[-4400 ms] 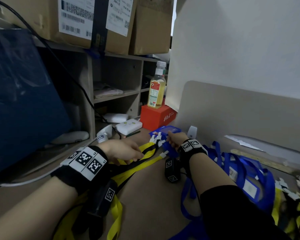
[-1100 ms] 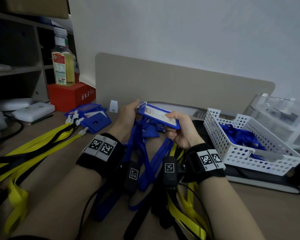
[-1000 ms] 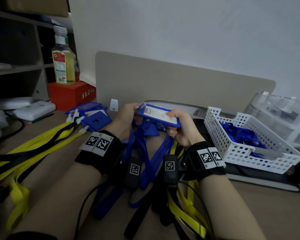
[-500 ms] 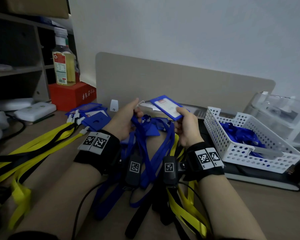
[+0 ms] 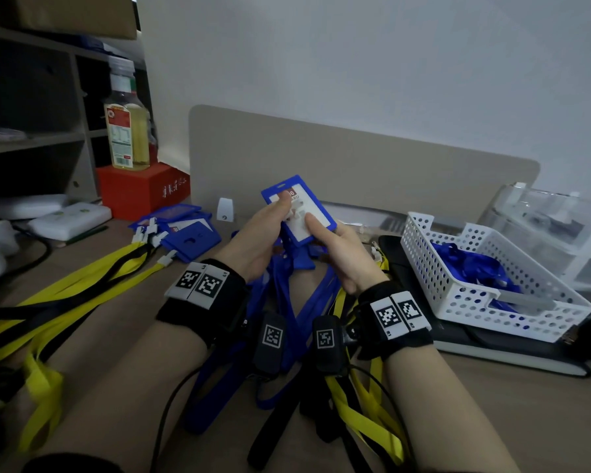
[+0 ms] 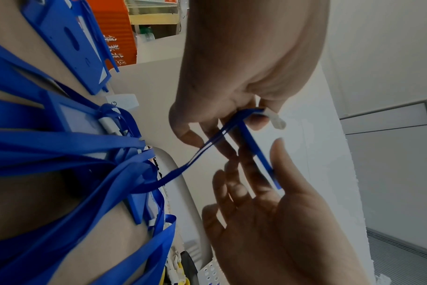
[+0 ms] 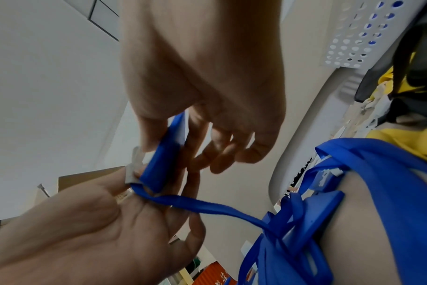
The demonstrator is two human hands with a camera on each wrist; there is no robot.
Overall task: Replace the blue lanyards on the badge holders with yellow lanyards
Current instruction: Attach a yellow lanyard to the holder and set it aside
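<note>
A blue badge holder with a white card is held upright above the desk between both hands. My left hand pinches the white clip of the blue lanyard at the holder's face. That lanyard trails down into a heap of blue lanyards and holders. My right hand grips the holder's lower end, thumb on the card and fingers behind it. In the left wrist view the holder shows edge-on. Yellow lanyards lie under my right forearm.
Blue holders on yellow lanyards lie at the left. A white perforated basket with blue lanyards stands at the right, with clear plastic drawers behind it. A red box with a bottle and a beige divider panel stand behind.
The holder has turned from slanting right to upright. My left hand has come onto its face with the clip. Earlier both hands left the finished pile at the left.
</note>
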